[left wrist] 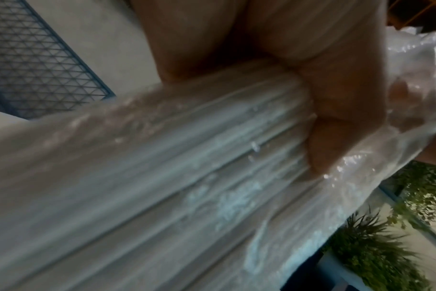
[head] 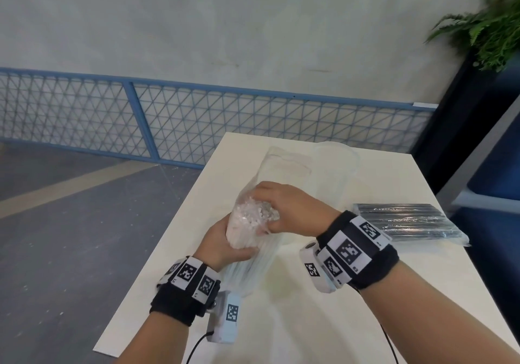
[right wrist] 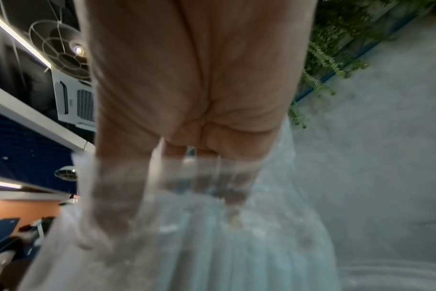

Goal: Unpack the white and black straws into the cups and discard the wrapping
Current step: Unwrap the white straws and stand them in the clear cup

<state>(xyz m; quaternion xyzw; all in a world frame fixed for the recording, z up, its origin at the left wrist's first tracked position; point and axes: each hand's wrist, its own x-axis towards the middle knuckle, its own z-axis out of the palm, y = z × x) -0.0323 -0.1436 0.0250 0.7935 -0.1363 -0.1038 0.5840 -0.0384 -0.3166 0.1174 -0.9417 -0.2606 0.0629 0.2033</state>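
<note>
A bundle of white straws [head: 247,217] in a clear plastic wrapper [head: 247,273] stands tilted over the near left part of the white table [head: 309,321]. My left hand [head: 225,242] grips the pack round its middle, fingers [left wrist: 336,128] curled over the wrapped white straws [left wrist: 162,177]. My right hand [head: 284,209] clasps the top end, where the straw tips show. In the right wrist view its fingers [right wrist: 107,196] appear through the film above the white straws [right wrist: 236,256]. Two clear cups [head: 284,164] [head: 337,166] stand behind the hands. A wrapped pack of black straws [head: 405,223] lies on the right.
The table's left edge [head: 168,223] runs close by my left wrist, with grey floor below. A blue mesh fence [head: 197,119] lines the far wall. A dark partition [head: 464,127] and a fern [head: 489,26] stand at the right.
</note>
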